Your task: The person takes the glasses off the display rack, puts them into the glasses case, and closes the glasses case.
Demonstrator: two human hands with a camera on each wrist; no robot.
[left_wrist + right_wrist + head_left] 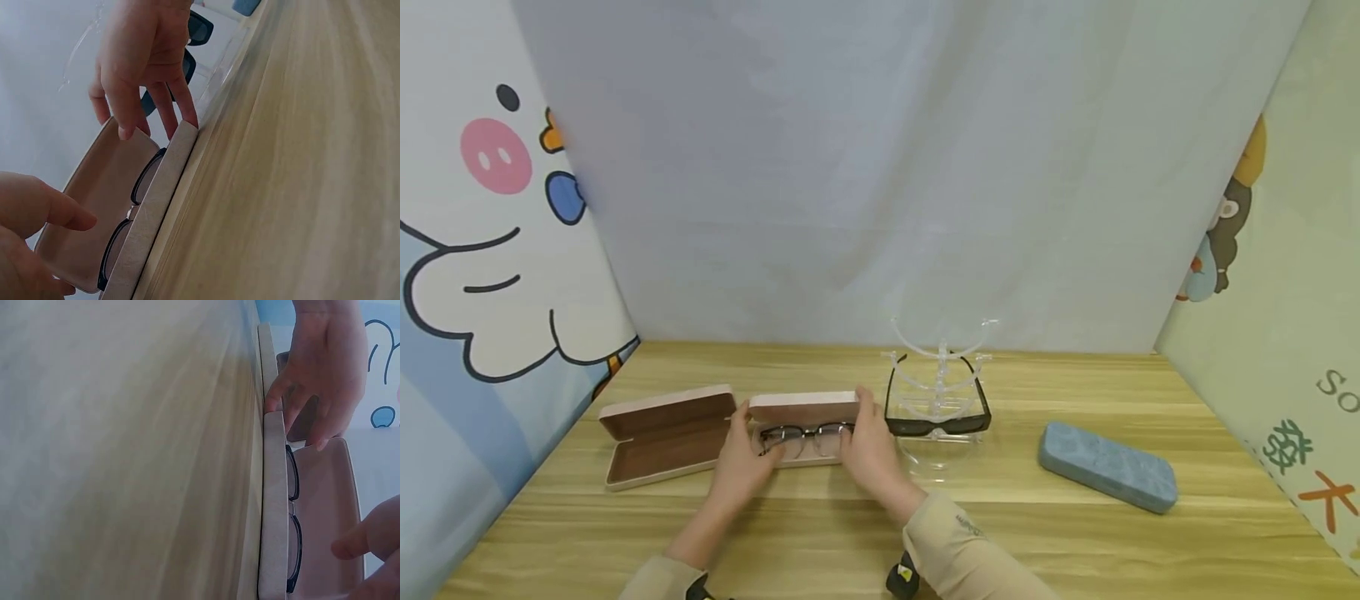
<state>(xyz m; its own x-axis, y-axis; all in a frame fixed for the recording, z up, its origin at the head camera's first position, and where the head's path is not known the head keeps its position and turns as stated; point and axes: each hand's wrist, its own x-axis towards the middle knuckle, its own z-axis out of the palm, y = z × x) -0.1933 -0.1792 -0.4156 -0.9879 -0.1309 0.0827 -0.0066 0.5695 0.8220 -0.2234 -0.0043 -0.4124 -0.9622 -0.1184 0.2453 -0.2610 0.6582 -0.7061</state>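
Pink glasses case [805, 408] sits open on the wooden table [1015, 533], centre-left, lid up toward the far side, black-framed glasses [805, 437] lying inside the tray. Both hands work at that case. Left hand [747, 460] is at the case's left end, fingers loosely curved; wrist views show a fingertip on the near corner edge and the thumb up by the lid, no closed grip on anything. Right hand [871, 450] is at the right end, fingers straight and spread, tips touching the case's end edge and lid; it holds nothing either. In the left wrist view the glasses [134, 206] lie lenses along the near wall of the case [156, 212], right hand [147, 56] fingertips on its far corner. Right wrist view shows the same from the other end: case wall [275, 506], lenses [292, 512] just behind it, left hand [325, 362] on the corner. Second pink case [662, 433] lies open just left of the first, touching or nearly so, can't tell. Clear plastic display stand [942, 367] stands just right of the right hand, dark sunglasses [937, 412] hung on its lower rung. Blue case [1107, 465] lies shut farther right, well apart. Cartoon-printed panels wall in both sides.
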